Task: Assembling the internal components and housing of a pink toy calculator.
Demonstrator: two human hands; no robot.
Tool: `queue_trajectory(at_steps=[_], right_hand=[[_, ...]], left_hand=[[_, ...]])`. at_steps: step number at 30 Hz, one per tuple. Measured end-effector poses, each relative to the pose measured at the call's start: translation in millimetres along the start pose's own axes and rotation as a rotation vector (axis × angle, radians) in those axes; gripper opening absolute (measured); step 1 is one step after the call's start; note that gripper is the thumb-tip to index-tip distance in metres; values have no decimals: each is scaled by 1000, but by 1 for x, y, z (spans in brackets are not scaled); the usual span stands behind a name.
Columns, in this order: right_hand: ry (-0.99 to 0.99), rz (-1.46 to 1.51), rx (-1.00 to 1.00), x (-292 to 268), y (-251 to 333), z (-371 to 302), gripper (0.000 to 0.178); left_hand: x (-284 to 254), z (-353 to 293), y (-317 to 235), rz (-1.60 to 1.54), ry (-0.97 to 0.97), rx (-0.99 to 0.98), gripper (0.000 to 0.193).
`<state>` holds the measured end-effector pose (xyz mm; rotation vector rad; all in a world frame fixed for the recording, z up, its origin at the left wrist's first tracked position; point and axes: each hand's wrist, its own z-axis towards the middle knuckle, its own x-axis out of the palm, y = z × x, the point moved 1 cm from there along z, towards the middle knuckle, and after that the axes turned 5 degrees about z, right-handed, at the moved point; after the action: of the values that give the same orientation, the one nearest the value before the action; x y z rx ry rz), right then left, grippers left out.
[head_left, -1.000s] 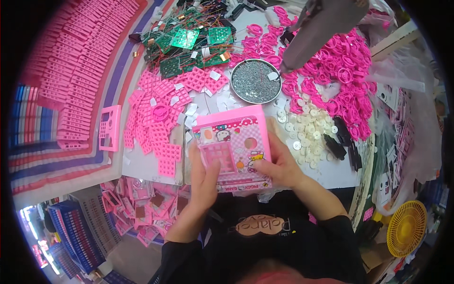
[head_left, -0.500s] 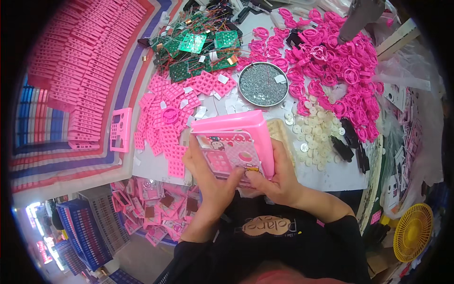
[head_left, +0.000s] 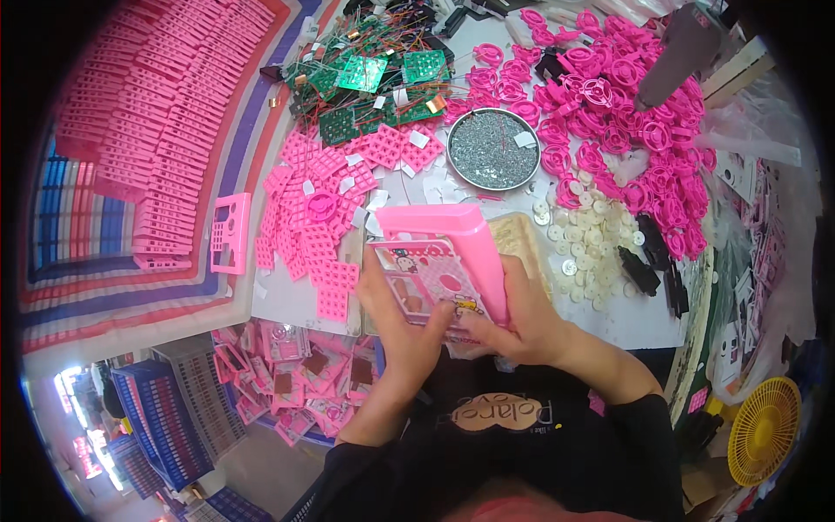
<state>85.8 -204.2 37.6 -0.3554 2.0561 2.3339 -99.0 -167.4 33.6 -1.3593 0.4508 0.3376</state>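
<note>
Both hands closed on one pink toy housing at frame centre: left hand wrapped on its 7 o'clock edge with thumb across the printed sticker face, right hand gripping its 4 o'clock side, fingers curled under the plain pink wall. Housing tilted, held above the white bench, not resting on it. Progress, judged only: shell and sticker face already joined; whether board or keypad sits inside cannot be told. Remaining stock large, so much work apparently left. Counts: one round metal dish of small screws at 12 o'clock; one loose pink faceplate at 9 o'clock; green circuit boards with coloured wires at 11 o'clock, roughly six visible, heap overlapped so exact number unclear. Pink keypad mats at 10 o'clock, a couple of dozen, too overlapped to count. Pink round dial parts at 1 o'clock, several dozen. White round discs at 3 o'clock, several dozen. Black small parts at 3 o'clock, about four. Stacked pink frames in rows at 10 o'clock, well over fifty. Bin of pink units at 7 o'clock, more than ten. One yellow fan at 4 o'clock.
</note>
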Motion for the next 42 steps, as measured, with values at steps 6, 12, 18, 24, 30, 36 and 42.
queue_trajectory(at_steps=[6, 12, 18, 24, 30, 36, 42], right_hand=[[28, 429, 73, -2, -16, 2, 55], [181, 530, 297, -21, 6, 8, 56], [144, 797, 452, -17, 4, -6, 48], [71, 740, 361, -11, 2, -10, 49], [-39, 774, 258, -12, -6, -8, 47], [-69, 769, 304, -3, -9, -19, 45], [-119, 717, 276, -15, -13, -26, 48]], left_hand=[[-4, 8, 19, 21, -35, 103, 81], [-19, 32, 35, -595, -93, -279, 43], [-18, 35, 31, -552, -114, -191, 24], [-15, 39, 20, -630, -216, -218, 26], [-15, 17, 57, -260, -128, -149, 43], [-8, 15, 38, -59, -120, -16, 38], [-11, 51, 28, -443, 43, -206, 34]])
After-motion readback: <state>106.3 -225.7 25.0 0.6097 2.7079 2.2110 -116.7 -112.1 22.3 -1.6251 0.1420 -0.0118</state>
